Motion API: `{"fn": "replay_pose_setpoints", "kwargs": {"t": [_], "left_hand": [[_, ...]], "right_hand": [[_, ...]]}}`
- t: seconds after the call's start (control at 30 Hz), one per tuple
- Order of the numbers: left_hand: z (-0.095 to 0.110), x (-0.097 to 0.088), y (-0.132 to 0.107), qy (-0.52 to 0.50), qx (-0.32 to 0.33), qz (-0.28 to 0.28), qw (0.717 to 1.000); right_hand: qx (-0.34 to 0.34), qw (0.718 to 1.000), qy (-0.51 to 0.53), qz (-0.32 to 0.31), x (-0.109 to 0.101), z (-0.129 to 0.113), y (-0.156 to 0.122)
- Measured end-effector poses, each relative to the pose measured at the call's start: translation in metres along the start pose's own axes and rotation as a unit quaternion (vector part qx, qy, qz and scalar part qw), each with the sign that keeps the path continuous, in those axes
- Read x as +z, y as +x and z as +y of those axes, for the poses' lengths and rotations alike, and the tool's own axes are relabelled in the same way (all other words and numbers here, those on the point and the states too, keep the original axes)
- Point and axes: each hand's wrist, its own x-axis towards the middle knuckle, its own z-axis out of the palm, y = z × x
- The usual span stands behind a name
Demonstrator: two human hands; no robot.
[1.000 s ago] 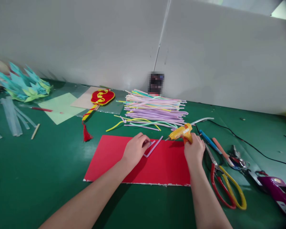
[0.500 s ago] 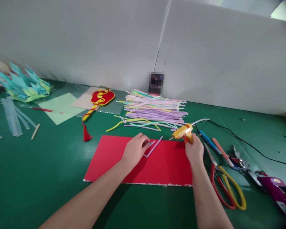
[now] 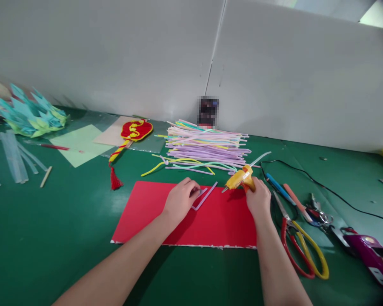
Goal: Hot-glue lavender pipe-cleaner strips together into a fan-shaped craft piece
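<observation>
A red rectangular board [image 3: 223, 227] lies flat on the green table, its near edge rough and white. Over its middle, my left hand [image 3: 182, 196] pinches a bent lilac pipe cleaner [image 3: 206, 197], whose angled free part sticks out to the right of the fingers. My right hand [image 3: 258, 197] grips a yellow hot glue gun [image 3: 239, 177] by its handle above the board's far right corner. The nozzle points left and down, apart from the pipe cleaner. A pale glue stick [image 3: 261, 157] juts from the gun's back.
A pile of pastel pipe cleaners [image 3: 207, 146] lies beyond the board. To the right are scissors [image 3: 301, 246], a purple tool [image 3: 368, 255] and a black cord [image 3: 325, 193]. A red-yellow tasselled fan [image 3: 136, 131], green paper [image 3: 79, 144] and clear glue sticks [image 3: 12, 157] lie left.
My right hand has tilted the glue gun, so its nozzle sits slightly lower and further left and its back end is raised. My left hand holds the pipe cleaner in the same place.
</observation>
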Motion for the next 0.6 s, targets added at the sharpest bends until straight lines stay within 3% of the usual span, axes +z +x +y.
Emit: {"fn": "replay_pose_setpoints", "kwargs": {"t": [0.2, 0.47, 0.6], "left_hand": [[0.001, -0.001, 0.000, -0.006, -0.002, -0.003, 1.000], [-0.001, 0.000, -0.001, -0.010, -0.003, -0.002, 1.000], [-0.001, 0.001, -0.001, -0.013, 0.000, 0.001, 1.000]], "right_hand": [[0.048, 0.999, 0.020, 0.002, -0.004, -0.001, 0.001], [0.136, 0.989, -0.060, 0.026, -0.022, -0.023, -0.003], [0.110, 0.992, -0.056, 0.028, -0.020, -0.020, -0.003]]}}
